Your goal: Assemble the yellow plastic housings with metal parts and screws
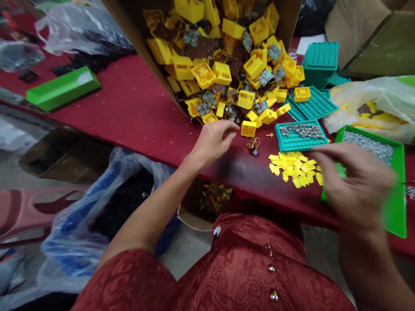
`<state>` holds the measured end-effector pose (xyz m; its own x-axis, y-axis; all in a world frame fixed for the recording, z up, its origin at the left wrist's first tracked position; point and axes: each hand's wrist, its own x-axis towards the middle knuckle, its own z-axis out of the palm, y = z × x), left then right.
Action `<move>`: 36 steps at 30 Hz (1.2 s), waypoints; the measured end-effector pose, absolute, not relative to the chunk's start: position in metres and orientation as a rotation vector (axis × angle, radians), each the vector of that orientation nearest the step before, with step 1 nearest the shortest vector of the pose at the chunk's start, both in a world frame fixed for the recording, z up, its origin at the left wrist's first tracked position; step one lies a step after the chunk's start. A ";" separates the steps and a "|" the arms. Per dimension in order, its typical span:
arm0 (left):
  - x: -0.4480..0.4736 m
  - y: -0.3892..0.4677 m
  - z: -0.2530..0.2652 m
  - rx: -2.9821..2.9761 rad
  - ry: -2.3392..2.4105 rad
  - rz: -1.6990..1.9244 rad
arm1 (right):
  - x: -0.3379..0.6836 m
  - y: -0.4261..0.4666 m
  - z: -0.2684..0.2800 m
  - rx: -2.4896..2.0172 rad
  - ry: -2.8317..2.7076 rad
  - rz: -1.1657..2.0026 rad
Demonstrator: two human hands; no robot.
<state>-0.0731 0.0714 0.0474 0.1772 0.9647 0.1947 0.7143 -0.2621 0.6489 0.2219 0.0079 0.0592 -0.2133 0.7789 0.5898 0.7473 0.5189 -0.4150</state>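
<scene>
My left hand [215,140] hovers over the front of the red table, fingers loosely curled with a small gap between thumb and forefinger; nothing shows in it. Just right of it stands a yellow plastic housing [248,129], with a small wired metal part [255,152] below. My right hand [358,183], blurred by motion, is over the green tray [402,194]. Its thumb and forefinger come together by the right edge of a teal ridged tray [282,142]; anything between them is too blurred to make out. Silver button cells [304,130] lie in that teal tray.
A cardboard box [155,65] spills yellow housings across the table. Flat yellow pieces [296,168] lie before the teal tray. Screws [369,144] fill the green tray's back. More teal trays [320,56] and a plastic bag [372,103] stand at right, a green bin [63,88] at left.
</scene>
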 end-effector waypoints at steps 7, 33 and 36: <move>-0.039 0.131 0.016 2.358 1.530 0.631 | 0.140 0.036 0.000 -1.660 -2.235 0.215; -0.050 0.028 0.009 1.157 1.033 0.929 | 0.182 0.015 -0.003 -1.407 -1.800 0.529; -0.044 0.011 -0.002 1.681 1.142 1.089 | 0.189 -0.001 0.000 -1.360 -1.827 0.526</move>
<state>-0.0438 0.0114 -0.0020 0.2176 0.9537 0.2077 0.2530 -0.2607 0.9317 0.1895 -0.0005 0.0003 -0.1204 0.9324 0.3408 0.6081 0.3407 -0.7170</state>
